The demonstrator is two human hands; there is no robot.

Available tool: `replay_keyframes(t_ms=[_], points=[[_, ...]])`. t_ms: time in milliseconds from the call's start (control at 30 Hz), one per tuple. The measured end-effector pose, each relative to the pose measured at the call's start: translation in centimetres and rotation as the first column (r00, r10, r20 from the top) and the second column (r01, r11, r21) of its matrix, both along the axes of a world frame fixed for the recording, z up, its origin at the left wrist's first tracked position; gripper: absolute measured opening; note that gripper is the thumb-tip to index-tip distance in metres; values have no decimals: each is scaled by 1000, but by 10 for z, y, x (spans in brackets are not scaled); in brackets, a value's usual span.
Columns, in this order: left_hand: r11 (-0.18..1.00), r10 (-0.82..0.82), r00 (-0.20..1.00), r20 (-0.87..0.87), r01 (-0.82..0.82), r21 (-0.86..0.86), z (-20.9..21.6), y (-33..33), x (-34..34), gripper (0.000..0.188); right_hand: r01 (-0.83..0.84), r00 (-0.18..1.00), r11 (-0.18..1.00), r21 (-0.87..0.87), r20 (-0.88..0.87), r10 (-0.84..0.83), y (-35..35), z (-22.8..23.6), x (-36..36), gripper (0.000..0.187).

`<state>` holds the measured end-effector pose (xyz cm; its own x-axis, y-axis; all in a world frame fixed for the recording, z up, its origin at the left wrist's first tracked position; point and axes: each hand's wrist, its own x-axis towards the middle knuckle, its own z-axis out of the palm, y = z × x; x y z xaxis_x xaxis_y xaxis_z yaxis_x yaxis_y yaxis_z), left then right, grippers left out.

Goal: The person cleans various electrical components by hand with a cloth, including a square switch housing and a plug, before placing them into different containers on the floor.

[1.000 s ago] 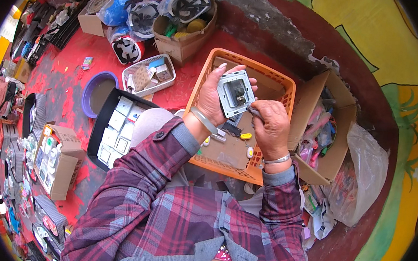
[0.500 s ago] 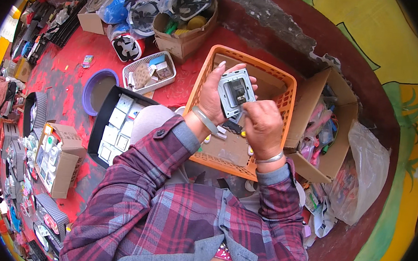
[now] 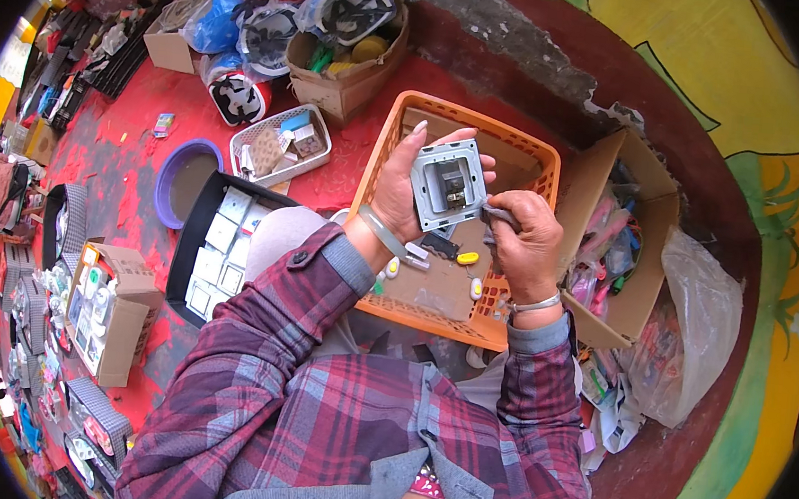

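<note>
On my left hand rests a square wall switch, its back facing up: a pale grey frame around a dark block with metal contacts. My thumb and fingers grip its edges. Just right of it, my right hand pinches a small grey cloth close to the lower right edge of the switch. Both hands are above an orange plastic basket lined with cardboard. In the basket lie a yellow oval piece, a white-and-yellow piece and other small parts.
To the left stands a black tray of white switches, beside a purple basin of murky water. Beyond are a white basket and a cardboard box. Another cardboard box of colourful items is on the right, near a wall.
My right hand has drawn away from the contacts to the right and slightly down, bringing the grey cloth into view. My left hand still holds the switch, turned slightly.
</note>
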<state>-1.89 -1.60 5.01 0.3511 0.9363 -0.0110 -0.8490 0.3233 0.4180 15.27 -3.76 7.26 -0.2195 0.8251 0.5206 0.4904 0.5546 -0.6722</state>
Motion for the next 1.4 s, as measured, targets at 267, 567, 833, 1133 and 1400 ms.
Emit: replay_keyframes(t_ms=[267,567,833,1133,1400], points=[[967,-81,961,-265,140,212,2,-10,9,74,-107,912,845,-524,-391,-127,1,2,8,12],[938,-160,921,-356,254,237,-3,-20,23,89,31,943,913,-407,-289,-162,1,11,9,13],[969,-249,886,-391,232,-90,-12,-23,28,69,-97,987,995,24,134,93,-6,26,-2,16],[928,-371,816,-442,338,-154,-21,-16,22,69,-114,985,991,-70,122,122,0,17,8,12],[927,-370,903,-217,343,-151,-9,-2,11,93,107,978,984,-144,194,-77,19,0,43,11]])
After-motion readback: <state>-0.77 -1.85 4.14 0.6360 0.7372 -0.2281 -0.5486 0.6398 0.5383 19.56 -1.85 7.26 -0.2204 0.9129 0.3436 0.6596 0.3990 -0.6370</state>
